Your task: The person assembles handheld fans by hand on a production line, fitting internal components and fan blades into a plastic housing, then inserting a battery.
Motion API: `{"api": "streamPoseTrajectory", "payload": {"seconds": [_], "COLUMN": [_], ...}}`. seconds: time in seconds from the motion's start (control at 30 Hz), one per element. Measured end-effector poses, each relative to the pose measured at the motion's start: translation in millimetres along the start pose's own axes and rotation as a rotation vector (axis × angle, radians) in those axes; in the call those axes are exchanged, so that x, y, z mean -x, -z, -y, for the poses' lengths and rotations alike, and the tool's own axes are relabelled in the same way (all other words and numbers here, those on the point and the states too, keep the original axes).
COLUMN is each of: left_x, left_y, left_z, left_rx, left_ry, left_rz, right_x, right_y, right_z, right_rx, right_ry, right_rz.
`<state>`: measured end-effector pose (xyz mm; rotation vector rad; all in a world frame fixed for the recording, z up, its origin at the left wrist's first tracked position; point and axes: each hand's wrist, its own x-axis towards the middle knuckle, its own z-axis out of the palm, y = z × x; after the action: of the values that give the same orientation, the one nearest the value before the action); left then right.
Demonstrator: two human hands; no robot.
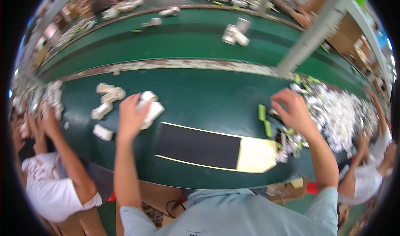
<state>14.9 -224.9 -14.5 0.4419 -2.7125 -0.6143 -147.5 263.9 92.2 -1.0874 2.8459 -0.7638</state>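
Note:
My left hand [131,116] is curled at a group of white plastic housings [154,110], its thumb and fingers closed about the nearest one. More white housings [111,95] lie loose to its left. On the right, my right hand [294,111] hovers over the edge of a parts pile with its fingers bent in. Whatever sits between those fingertips is too small and blurred to name. Beside them are bright green pieces [262,112] and small mixed parts [285,145]. Between my arms lies a flat black sheet [199,146] with a pale yellow border and a yellow end panel [257,153].
A big heap of shiny white and clear small parts [335,115] spreads along the right. Past a worn ledge [175,63], a green belt [179,44] carries a few white pieces [236,34]. A slanted metal post [314,34] rises at right. Co-workers [62,182] sit on both sides.

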Motion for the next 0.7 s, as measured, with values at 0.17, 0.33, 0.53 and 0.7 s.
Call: {"api": "streamPoseTrajectory", "payload": {"seconds": [0.17, 0.33, 0.53, 0.7], "left_x": [-23.3, -28.3, 13.6, 29.4], "left_y": [13.0, 13.1, -39.9, -82.8], "left_z": [-5.3, -58.2, -176.0, -211.5], "left_rx": [0.093, 0.573, 1.449, 1.467], "left_ry": [-0.09, 0.076, 0.378, 0.273], "left_rz": [0.12, -0.029, 0.634, 0.762], "right_x": [32.2, 48.5, 38.5, 22.9], "right_y": [22.1, -5.7, 33.2, 48.9], "right_z": [-34.0, -32.2, -2.9, 73.5], "right_rx": [0.185, 0.507, 0.017, -0.265], "right_ry": [-0.092, -0.09, -0.095, -0.046], "right_rz": [0.242, 0.229, 0.087, 0.176]}}
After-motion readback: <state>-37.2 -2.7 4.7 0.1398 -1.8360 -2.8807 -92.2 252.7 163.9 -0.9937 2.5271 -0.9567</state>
